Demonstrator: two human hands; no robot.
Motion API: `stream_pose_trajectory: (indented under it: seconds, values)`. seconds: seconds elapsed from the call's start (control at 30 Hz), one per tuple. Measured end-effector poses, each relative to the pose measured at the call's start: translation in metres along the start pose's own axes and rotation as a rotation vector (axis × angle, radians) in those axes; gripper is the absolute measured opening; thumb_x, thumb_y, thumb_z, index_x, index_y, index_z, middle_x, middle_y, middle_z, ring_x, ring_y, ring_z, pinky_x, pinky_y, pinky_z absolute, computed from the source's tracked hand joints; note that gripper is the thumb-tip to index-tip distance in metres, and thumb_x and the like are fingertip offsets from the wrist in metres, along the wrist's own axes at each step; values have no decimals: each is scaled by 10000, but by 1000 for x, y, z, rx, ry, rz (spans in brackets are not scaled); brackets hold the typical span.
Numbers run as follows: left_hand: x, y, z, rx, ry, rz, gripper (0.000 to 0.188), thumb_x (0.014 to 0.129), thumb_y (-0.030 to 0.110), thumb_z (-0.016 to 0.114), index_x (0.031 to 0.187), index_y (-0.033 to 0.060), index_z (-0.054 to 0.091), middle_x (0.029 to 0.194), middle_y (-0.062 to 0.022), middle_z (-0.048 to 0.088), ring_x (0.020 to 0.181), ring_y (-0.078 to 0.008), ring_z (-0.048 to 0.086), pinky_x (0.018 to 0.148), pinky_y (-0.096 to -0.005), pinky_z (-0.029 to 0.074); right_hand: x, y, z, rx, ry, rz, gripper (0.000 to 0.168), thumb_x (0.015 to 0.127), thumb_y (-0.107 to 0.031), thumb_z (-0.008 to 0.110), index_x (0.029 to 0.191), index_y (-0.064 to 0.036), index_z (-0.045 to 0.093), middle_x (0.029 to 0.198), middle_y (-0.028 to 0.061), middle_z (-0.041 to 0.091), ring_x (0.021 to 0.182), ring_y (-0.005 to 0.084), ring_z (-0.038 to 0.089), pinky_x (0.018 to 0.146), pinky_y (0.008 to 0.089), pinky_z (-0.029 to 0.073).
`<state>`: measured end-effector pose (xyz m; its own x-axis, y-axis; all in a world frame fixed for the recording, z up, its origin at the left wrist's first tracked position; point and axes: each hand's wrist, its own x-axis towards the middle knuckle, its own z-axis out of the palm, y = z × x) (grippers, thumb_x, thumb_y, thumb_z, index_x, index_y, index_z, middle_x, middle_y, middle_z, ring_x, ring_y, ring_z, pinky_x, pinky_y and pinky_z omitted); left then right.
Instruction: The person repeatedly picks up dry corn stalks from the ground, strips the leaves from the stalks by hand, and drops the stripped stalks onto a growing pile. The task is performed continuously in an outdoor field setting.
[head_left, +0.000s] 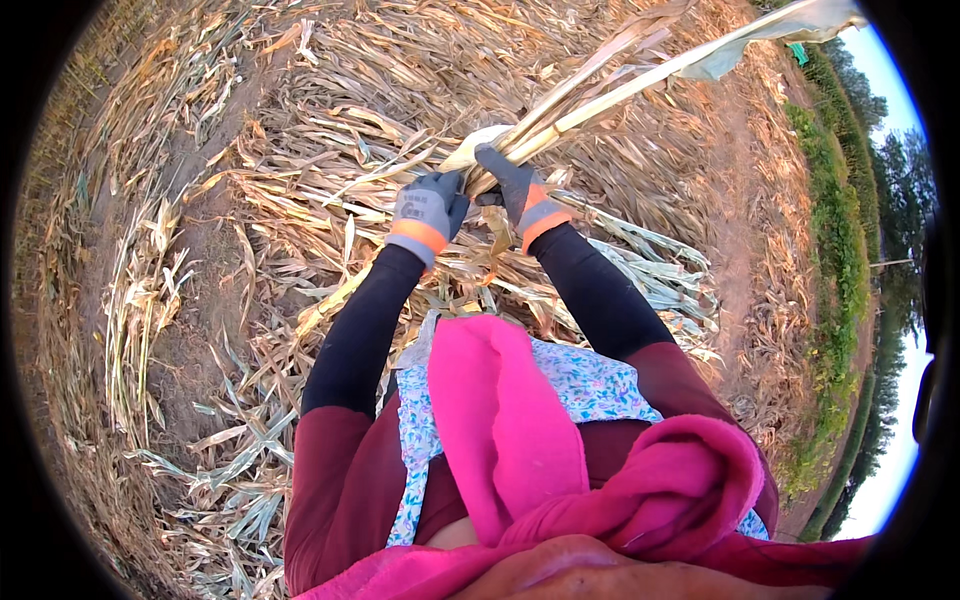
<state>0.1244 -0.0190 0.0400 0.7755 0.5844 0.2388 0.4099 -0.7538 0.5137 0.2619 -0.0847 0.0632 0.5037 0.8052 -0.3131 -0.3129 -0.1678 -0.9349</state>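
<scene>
Both my hands wear grey work gloves with orange cuffs and meet at a dry corn stalk (600, 109) lifted above a mass of cut stalks (345, 142). My right hand (516, 184) is closed around the lower part of the stalk, its thumb laid over it. Just left of it, my left hand (431, 208) has its fingers at the base of a pale husked ear (474, 147) on the stalk; whether it grips the husk is hard to tell. The stalk slants up to the right and ends in a pale dry leaf (780, 37).
Dry corn stalks and leaves cover the ground around me. Strips of bare soil (214, 277) run on the left and right. A standing clump of stalks (142, 330) lies at the left. Green plants (832, 270) and trees (904, 210) line the right side.
</scene>
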Motion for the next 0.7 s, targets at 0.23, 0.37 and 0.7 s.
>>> stream_pose_trajectory:
  seconds: [0.23, 0.37, 0.7]
  values:
    - [25, -33, 55, -1304, 285, -419, 100, 760, 57, 497, 846, 6, 499, 709, -55, 542, 613, -119, 518, 569, -229, 427, 3, -2, -31, -61, 126, -66, 434, 666, -283, 640, 970, 4, 524, 829, 68, 554, 662, 152, 562, 463, 262, 498]
    - [-14, -90, 22, -1363, 600, -688, 94, 827, 179, 459, 809, 107, 402, 521, 18, 380, 405, -93, 371, 354, -238, 305, 12, -2, -68, 81, 363, -93, 276, 699, -231, 600, 894, -43, 550, 709, 35, 546, 539, 129, 540, 390, 232, 441]
    - [-424, -276, -92, -2229, 1961, 3483, 158, 742, 231, 518, 777, 105, 607, 752, -35, 586, 672, -170, 569, 551, -275, 427, 20, 6, -99, 140, 185, -118, 313, 788, -266, 492, 966, -10, 510, 851, 114, 575, 710, 196, 593, 594, 288, 518]
